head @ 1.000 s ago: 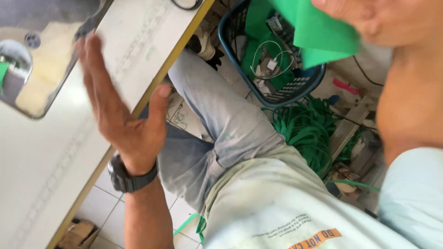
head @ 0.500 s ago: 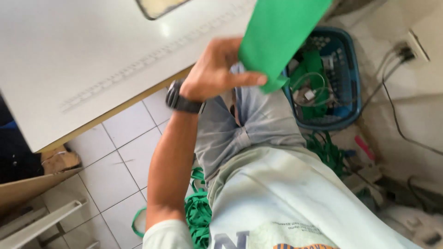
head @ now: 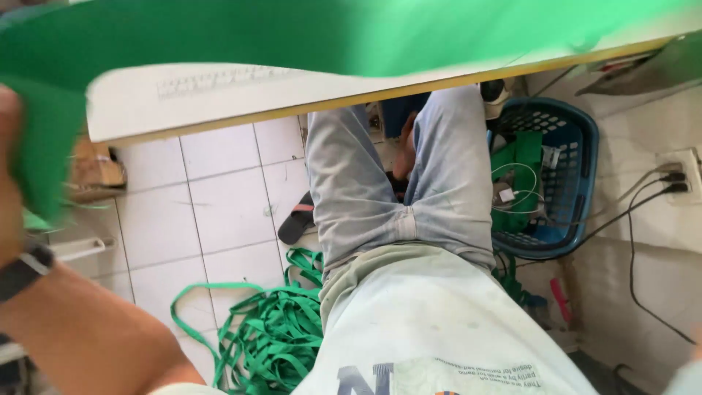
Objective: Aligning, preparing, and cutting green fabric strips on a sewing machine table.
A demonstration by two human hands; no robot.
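One big green sheet (head: 314, 33) now spreads wide over the table (head: 219, 99) — half a second ago it hung bunched — gripped, I think, by the left hand (head: 9, 183); right hand unseen.

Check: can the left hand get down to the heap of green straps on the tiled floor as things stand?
Probably not at once. The left hand is raised at the frame's left edge, against the big green fabric sheet. The heap of green straps lies below on the tiled floor, beside the leg, with nothing blocking the way down.
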